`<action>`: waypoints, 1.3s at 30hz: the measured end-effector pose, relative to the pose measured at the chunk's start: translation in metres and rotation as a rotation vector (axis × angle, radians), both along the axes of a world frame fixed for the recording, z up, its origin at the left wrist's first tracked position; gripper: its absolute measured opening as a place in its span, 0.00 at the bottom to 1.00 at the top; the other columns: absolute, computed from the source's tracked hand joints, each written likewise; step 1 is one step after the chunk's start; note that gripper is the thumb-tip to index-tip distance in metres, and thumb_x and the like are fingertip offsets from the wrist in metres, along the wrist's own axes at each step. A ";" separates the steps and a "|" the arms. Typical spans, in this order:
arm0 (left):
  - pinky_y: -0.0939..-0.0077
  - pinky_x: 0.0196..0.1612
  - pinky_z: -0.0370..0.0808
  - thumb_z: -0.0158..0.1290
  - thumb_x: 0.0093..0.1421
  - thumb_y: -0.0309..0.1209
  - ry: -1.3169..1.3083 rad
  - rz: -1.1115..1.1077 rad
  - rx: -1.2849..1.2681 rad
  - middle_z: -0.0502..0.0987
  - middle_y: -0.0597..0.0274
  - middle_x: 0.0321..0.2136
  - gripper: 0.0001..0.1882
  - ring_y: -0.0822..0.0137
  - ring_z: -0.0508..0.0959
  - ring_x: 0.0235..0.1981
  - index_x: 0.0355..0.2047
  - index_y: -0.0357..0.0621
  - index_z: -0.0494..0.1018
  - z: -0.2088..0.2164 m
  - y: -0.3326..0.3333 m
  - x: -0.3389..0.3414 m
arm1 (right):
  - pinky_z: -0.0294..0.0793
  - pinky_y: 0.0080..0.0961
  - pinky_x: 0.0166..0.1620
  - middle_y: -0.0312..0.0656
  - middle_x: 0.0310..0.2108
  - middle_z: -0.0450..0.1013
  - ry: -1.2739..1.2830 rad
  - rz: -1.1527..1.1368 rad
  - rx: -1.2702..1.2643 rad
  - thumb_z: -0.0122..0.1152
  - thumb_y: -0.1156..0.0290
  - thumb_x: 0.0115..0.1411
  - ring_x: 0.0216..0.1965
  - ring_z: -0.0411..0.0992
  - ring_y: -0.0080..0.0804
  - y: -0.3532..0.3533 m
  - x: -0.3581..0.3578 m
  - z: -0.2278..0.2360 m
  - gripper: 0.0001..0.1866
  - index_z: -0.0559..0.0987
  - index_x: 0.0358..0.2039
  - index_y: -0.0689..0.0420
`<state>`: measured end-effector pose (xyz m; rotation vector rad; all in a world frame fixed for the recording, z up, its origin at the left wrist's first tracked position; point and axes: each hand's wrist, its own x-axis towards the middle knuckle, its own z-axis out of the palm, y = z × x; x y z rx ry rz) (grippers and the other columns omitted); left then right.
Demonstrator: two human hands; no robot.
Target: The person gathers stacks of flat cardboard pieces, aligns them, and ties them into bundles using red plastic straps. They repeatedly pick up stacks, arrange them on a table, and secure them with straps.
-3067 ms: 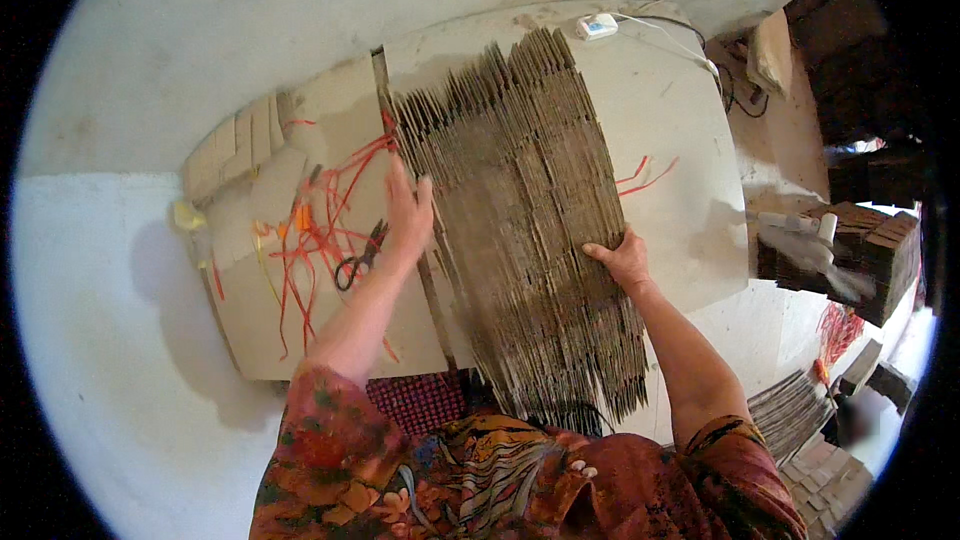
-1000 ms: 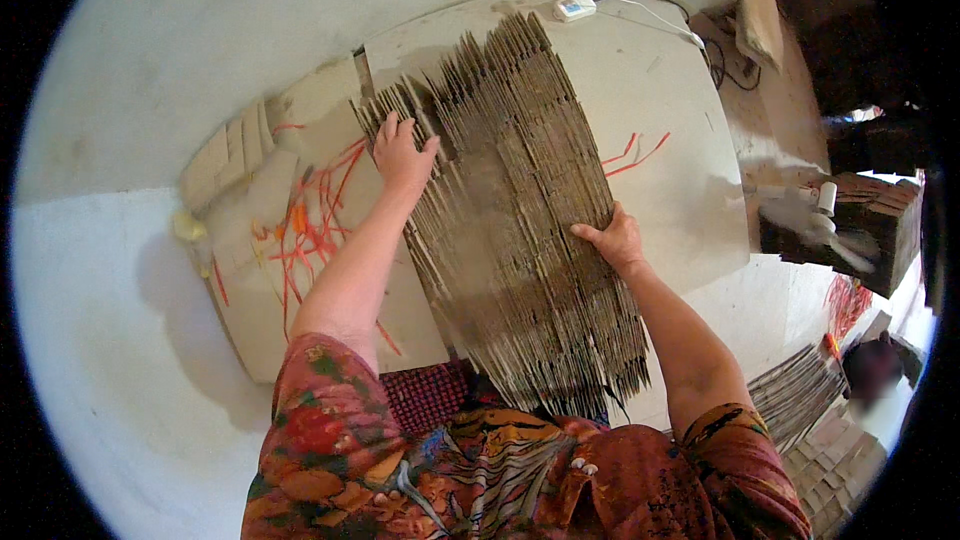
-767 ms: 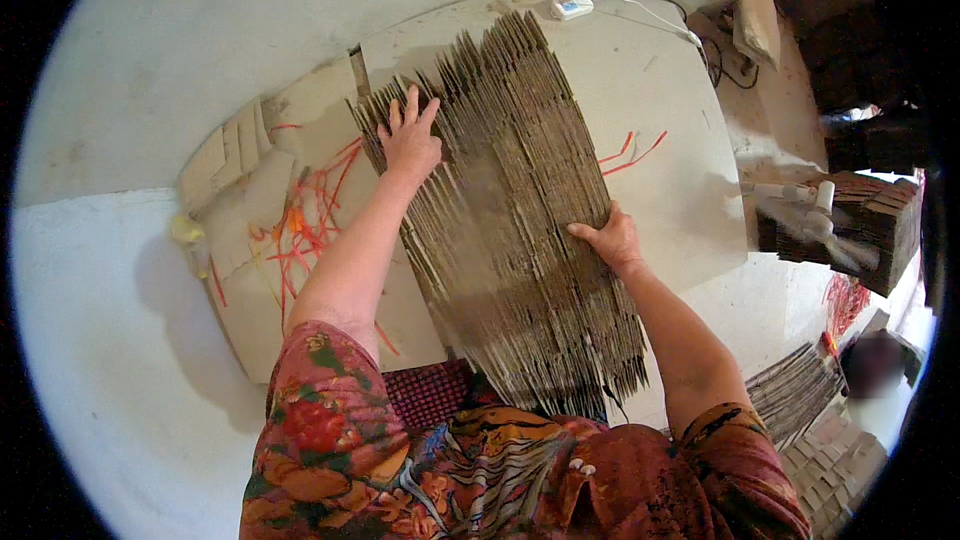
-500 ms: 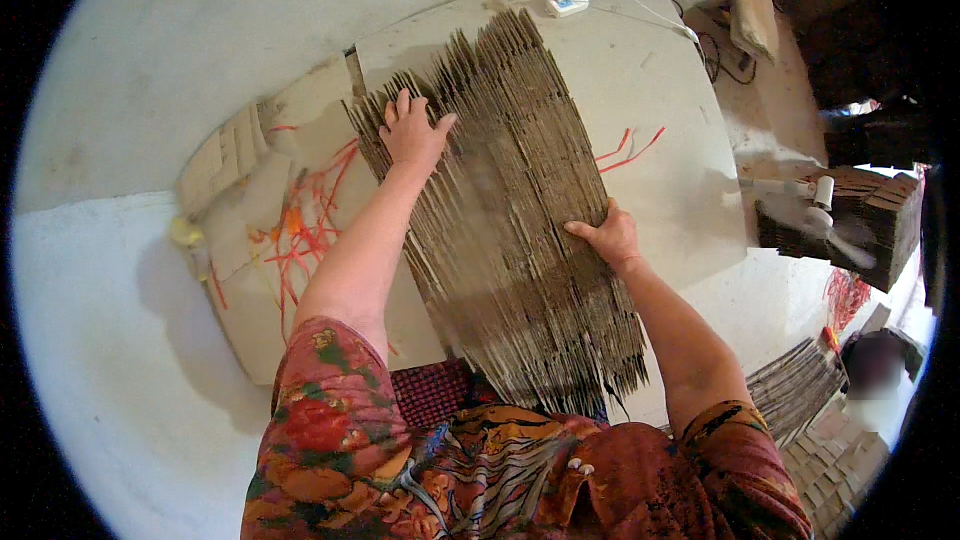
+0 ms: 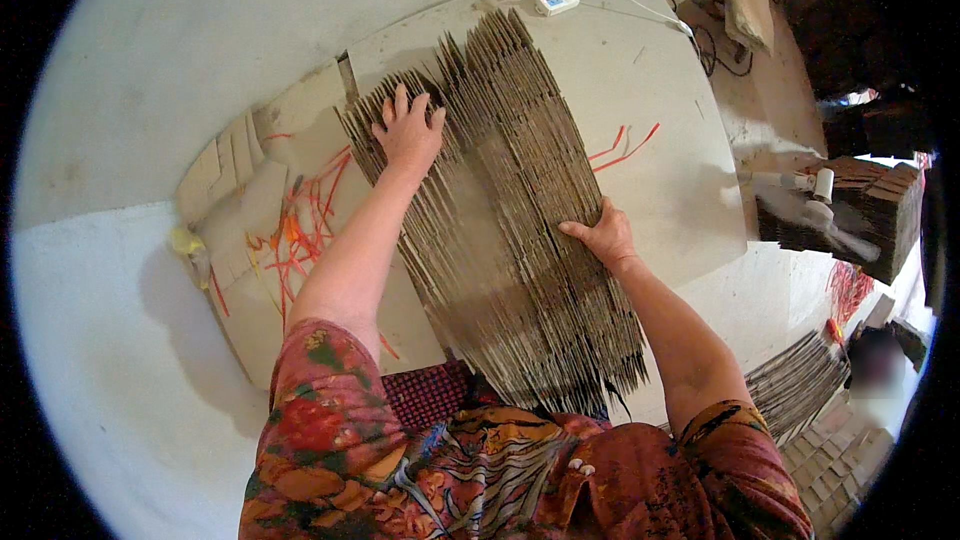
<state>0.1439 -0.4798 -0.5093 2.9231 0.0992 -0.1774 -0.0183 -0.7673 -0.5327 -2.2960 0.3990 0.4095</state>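
A long fanned row of brown corrugated cardboard sheets (image 5: 520, 230) lies on edge across a pale cardboard mat (image 5: 660, 140) on the floor. My left hand (image 5: 408, 130) rests flat with fingers spread on the far left end of the row. My right hand (image 5: 600, 236) lies open against the row's right side, about halfway along it. Neither hand grips anything.
Loose orange strings (image 5: 295, 235) lie on the mat to the left, and two more orange strings (image 5: 625, 148) to the right. A white power adapter (image 5: 556, 1) with cable sits at the far edge. Stacked cardboard (image 5: 860, 205) stands right; more cardboard sheets (image 5: 795, 385) lie lower right.
My left hand has slid from the middle of the row's left side up to its far end. My right hand has stayed at the right side.
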 end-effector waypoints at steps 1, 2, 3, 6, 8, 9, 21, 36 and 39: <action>0.40 0.58 0.45 0.45 0.58 0.48 -0.027 0.021 -0.005 0.49 0.58 0.61 0.24 0.51 0.46 0.61 0.52 0.51 0.62 0.000 -0.005 0.005 | 0.71 0.36 0.41 0.53 0.33 0.74 0.000 0.002 0.007 0.70 0.44 0.32 0.37 0.72 0.47 -0.001 0.000 0.001 0.39 0.72 0.37 0.63; 0.40 0.58 0.46 0.46 0.57 0.48 -0.023 0.031 -0.002 0.50 0.57 0.60 0.25 0.52 0.47 0.61 0.51 0.50 0.62 0.001 -0.007 0.006 | 0.71 0.36 0.41 0.54 0.33 0.74 -0.012 0.003 0.005 0.70 0.44 0.32 0.37 0.72 0.48 0.000 0.000 0.001 0.39 0.72 0.37 0.64; 0.41 0.58 0.46 0.46 0.57 0.48 -0.019 0.041 0.002 0.50 0.57 0.60 0.26 0.52 0.47 0.61 0.51 0.49 0.62 0.001 -0.009 0.007 | 0.71 0.37 0.41 0.54 0.33 0.73 -0.024 0.004 0.004 0.70 0.44 0.33 0.37 0.72 0.48 0.000 0.000 0.000 0.39 0.71 0.37 0.64; 0.43 0.58 0.46 0.49 0.56 0.46 -0.017 0.063 -0.028 0.49 0.58 0.60 0.27 0.53 0.47 0.61 0.53 0.47 0.59 -0.002 -0.011 0.006 | 0.71 0.37 0.41 0.55 0.33 0.73 -0.025 0.019 -0.043 0.69 0.45 0.34 0.38 0.72 0.49 -0.004 -0.002 -0.012 0.39 0.71 0.37 0.65; 0.42 0.59 0.46 0.49 0.56 0.44 -0.066 0.080 -0.058 0.47 0.59 0.61 0.27 0.53 0.46 0.61 0.54 0.49 0.58 -0.005 -0.005 0.002 | 0.71 0.37 0.41 0.56 0.33 0.73 -0.026 0.023 -0.028 0.69 0.44 0.34 0.38 0.72 0.50 -0.002 -0.001 -0.009 0.39 0.71 0.37 0.65; 0.42 0.59 0.45 0.48 0.57 0.39 -0.085 0.026 -0.086 0.43 0.60 0.62 0.26 0.52 0.45 0.62 0.56 0.54 0.56 -0.008 -0.006 0.003 | 0.70 0.37 0.41 0.56 0.33 0.73 -0.033 0.016 0.005 0.69 0.44 0.34 0.38 0.72 0.50 -0.002 -0.001 -0.005 0.39 0.71 0.36 0.66; 0.41 0.58 0.44 0.45 0.58 0.41 0.073 0.034 -0.049 0.43 0.61 0.62 0.24 0.53 0.43 0.63 0.56 0.57 0.59 -0.002 -0.032 0.026 | 0.70 0.36 0.42 0.54 0.34 0.73 0.008 0.046 -0.034 0.68 0.42 0.33 0.38 0.72 0.50 -0.003 0.001 -0.002 0.42 0.70 0.40 0.65; 0.40 0.58 0.43 0.43 0.58 0.43 0.015 -0.046 -0.036 0.42 0.61 0.63 0.22 0.51 0.44 0.62 0.54 0.58 0.63 -0.003 -0.041 0.029 | 0.70 0.35 0.42 0.53 0.34 0.73 -0.003 0.025 -0.022 0.69 0.45 0.33 0.39 0.72 0.46 -0.003 0.002 0.000 0.39 0.71 0.37 0.64; 0.38 0.56 0.47 0.48 0.54 0.53 -0.050 -0.007 -0.043 0.45 0.58 0.62 0.30 0.51 0.46 0.62 0.53 0.52 0.63 -0.003 -0.056 0.028 | 0.70 0.35 0.42 0.53 0.34 0.73 0.015 0.026 -0.032 0.70 0.46 0.34 0.38 0.72 0.45 -0.001 0.003 0.001 0.38 0.71 0.37 0.64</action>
